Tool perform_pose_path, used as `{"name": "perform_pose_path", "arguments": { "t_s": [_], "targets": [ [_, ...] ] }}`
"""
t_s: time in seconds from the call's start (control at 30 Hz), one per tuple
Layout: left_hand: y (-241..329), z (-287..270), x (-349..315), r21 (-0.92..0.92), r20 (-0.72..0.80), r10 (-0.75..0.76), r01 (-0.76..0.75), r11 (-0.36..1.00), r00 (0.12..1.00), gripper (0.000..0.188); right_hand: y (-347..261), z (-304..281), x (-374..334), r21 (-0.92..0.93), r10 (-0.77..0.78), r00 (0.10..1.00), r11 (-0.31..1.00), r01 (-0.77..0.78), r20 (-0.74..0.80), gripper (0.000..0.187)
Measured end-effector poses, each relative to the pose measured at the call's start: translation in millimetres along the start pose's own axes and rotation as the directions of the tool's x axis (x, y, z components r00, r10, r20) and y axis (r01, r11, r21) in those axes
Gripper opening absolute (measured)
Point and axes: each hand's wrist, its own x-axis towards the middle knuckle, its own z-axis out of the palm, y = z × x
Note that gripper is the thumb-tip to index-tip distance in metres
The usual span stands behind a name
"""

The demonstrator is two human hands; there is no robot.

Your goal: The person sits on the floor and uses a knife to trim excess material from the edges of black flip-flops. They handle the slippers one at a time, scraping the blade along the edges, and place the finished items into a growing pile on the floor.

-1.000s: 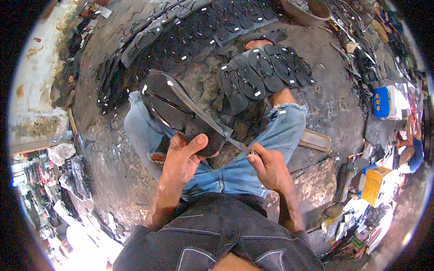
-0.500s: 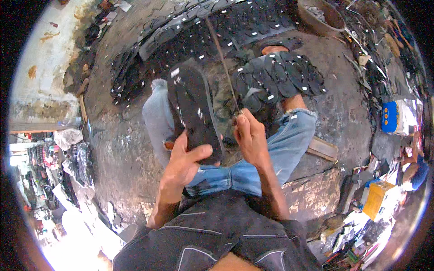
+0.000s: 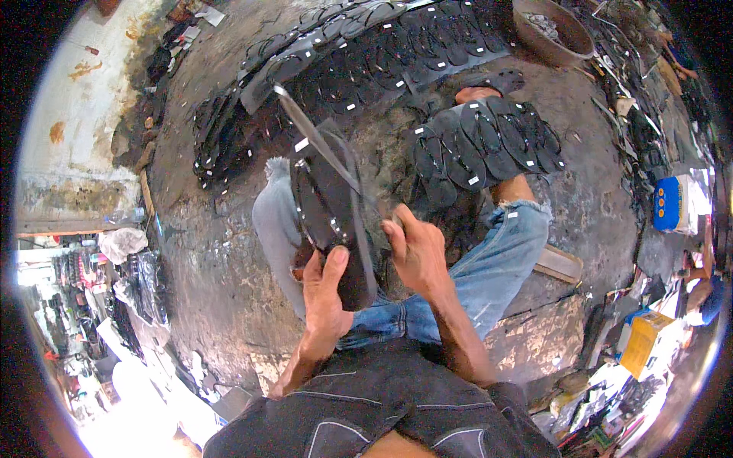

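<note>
My left hand (image 3: 325, 294) is closed on the heel end of a black flip-flop (image 3: 330, 217), thumb on top. The flip-flop stands out ahead of me, toe end away, with a small white label near the toe. In my right hand (image 3: 418, 253), just right of the flip-flop, is a long thin knife (image 3: 314, 139). Its blade slants up and left across the toe part of the sole, its tip beyond the flip-flop's edge. My fingers hide its handle; whether the blade touches the sole I cannot tell.
Several black flip-flops (image 3: 477, 145) lie by my right foot. Long rows of more flip-flops (image 3: 374, 57) curve along the far floor. A round basin (image 3: 553, 34) stands far right. At right are a blue box (image 3: 668, 204), a yellow box (image 3: 647, 343) and a wooden piece (image 3: 559, 264).
The knife has swung from pointing nearly straight away beside the flip-flop to slanting left across it. My right hand has moved slightly nearer me; my left thumb now lies lengthwise along the flip-flop.
</note>
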Motion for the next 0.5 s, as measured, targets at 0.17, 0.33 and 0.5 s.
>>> {"name": "perform_pose_path", "arguments": {
  "t_s": [0.17,0.33,0.5],
  "targets": [
    [-10,-25,-1,-0.045,0.032,-0.188,0.19,0.981,0.982,0.048,-36,-19,104,0.132,0.01,0.997,0.991,0.0,-0.074,0.042],
    [0,-23,-8,0.247,0.114,0.052,-0.079,0.966,0.992,0.052,-37,-39,113,0.588,0.107,0.993,0.8,-0.119,0.056,0.056],
    [37,12,24,0.494,0.275,0.206,-0.322,0.808,0.939,0.049,-47,-45,31,0.557,-0.001,0.993,0.828,0.066,-0.115,0.04]
  ]
}}
